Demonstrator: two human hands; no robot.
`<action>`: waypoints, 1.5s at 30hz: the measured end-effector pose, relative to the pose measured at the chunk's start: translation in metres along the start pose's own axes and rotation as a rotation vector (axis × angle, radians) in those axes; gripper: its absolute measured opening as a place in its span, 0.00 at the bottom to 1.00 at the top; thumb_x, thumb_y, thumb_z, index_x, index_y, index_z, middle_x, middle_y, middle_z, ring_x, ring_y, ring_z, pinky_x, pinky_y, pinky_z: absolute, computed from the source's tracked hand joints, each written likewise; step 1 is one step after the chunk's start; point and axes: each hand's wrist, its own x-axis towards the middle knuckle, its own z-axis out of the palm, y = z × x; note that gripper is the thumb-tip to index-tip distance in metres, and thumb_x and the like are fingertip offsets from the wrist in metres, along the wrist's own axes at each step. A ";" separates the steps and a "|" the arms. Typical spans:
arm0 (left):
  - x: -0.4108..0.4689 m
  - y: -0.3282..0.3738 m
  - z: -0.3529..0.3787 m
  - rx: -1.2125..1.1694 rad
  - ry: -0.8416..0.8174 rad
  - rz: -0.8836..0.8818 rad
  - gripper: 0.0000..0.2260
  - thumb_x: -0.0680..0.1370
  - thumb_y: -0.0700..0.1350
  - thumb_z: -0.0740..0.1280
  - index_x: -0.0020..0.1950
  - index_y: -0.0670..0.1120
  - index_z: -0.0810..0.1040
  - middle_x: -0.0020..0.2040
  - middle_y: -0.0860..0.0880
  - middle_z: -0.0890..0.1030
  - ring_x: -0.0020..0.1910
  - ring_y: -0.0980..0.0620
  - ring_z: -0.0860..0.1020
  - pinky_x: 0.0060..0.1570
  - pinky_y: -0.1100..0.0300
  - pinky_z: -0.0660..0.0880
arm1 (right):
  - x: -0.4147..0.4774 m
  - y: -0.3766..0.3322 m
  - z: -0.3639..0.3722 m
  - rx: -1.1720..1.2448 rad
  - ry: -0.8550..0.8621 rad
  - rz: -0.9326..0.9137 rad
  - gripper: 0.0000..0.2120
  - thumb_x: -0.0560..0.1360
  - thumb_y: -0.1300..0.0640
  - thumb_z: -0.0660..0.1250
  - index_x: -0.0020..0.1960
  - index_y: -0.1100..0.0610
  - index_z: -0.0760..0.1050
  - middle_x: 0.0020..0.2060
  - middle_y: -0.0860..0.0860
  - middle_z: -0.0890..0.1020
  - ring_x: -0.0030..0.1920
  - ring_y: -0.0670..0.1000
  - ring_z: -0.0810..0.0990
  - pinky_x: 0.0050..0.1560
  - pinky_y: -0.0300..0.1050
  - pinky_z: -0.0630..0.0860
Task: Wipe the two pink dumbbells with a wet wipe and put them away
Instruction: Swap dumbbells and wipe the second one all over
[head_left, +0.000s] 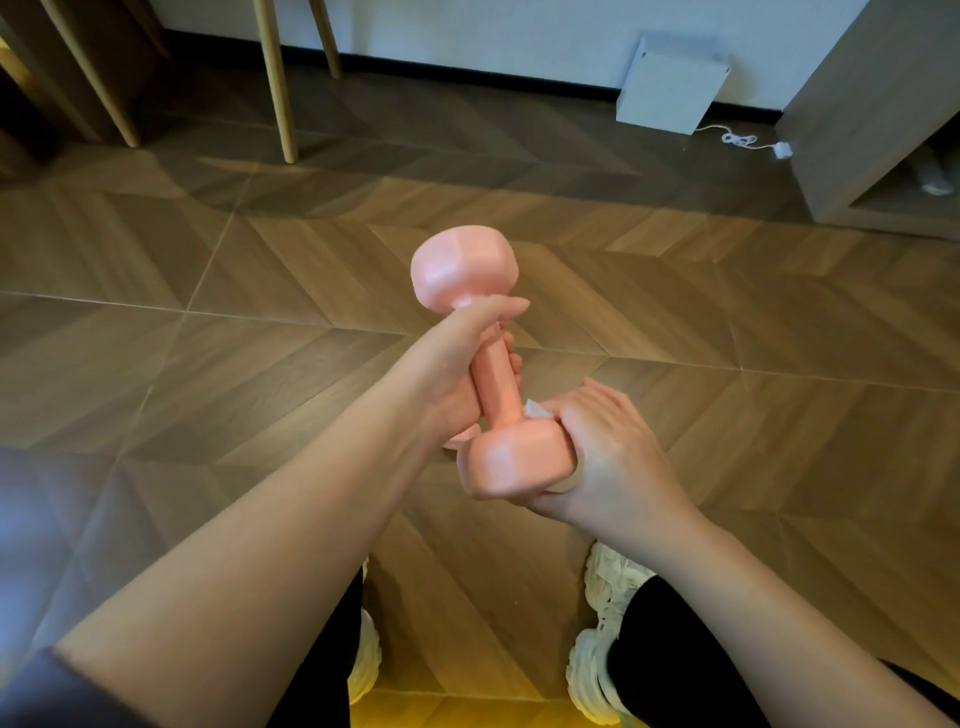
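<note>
Chevron wood floor (208, 322) is lying wide open round the hands, L to R and fwd. At the far edge, dark skirting (467, 65) is running under a white wall (493, 26). Top L, 3 light wood legs (275, 78) are standing on the floor, well apart from the hands. Top R, 1 white box (670, 85) is leaning against the wall, w/ 1 white cable (740, 139) lying coiled near it. 1 grey cabinet (872, 104) is closing off the R edge. At the bottom edge, 2 white shoes (597, 623) are showing, 1 each side, under black trouser legs.

1 pink dumbbell (493, 374) is showing in plain view, hanging in the air above the floor, mid-frame. Its long axis is running near-to-far, almost straight up the frame, w/ the top leaning slightly L. The far head is pointing away from the person. The near head is sitting lower and slightly R, facing back toward them.

L hand (452, 374) is gripping the handle from the L, fingers wrapping round it, thumb lying just under the far head. R hand (608, 447) is cupping the near head from the R, fingers and thumb curling round it. It is pinning 1 wet wipe (535, 410) there, w/ only a white corner showing by the handle's base. The hands are sitting close, w/ the handle btwn them.
</note>
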 end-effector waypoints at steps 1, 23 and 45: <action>-0.001 -0.001 0.001 0.002 -0.007 0.000 0.11 0.74 0.46 0.71 0.38 0.47 0.71 0.29 0.51 0.69 0.29 0.53 0.69 0.27 0.62 0.68 | 0.000 0.000 0.002 0.009 -0.013 -0.018 0.28 0.58 0.47 0.82 0.52 0.56 0.76 0.43 0.46 0.79 0.49 0.47 0.75 0.67 0.43 0.63; 0.010 -0.003 -0.002 0.285 0.025 0.191 0.08 0.79 0.45 0.67 0.42 0.46 0.71 0.28 0.51 0.71 0.30 0.50 0.69 0.30 0.58 0.68 | 0.003 -0.033 -0.034 0.883 -0.209 0.662 0.09 0.78 0.54 0.67 0.56 0.47 0.83 0.51 0.39 0.85 0.56 0.36 0.80 0.58 0.33 0.73; 0.010 -0.015 0.009 0.250 -0.061 0.098 0.06 0.81 0.46 0.66 0.46 0.46 0.72 0.29 0.50 0.73 0.27 0.52 0.71 0.45 0.54 0.67 | 0.012 -0.017 -0.026 1.022 -0.378 1.075 0.08 0.75 0.56 0.68 0.42 0.49 0.86 0.42 0.42 0.85 0.48 0.44 0.78 0.52 0.46 0.65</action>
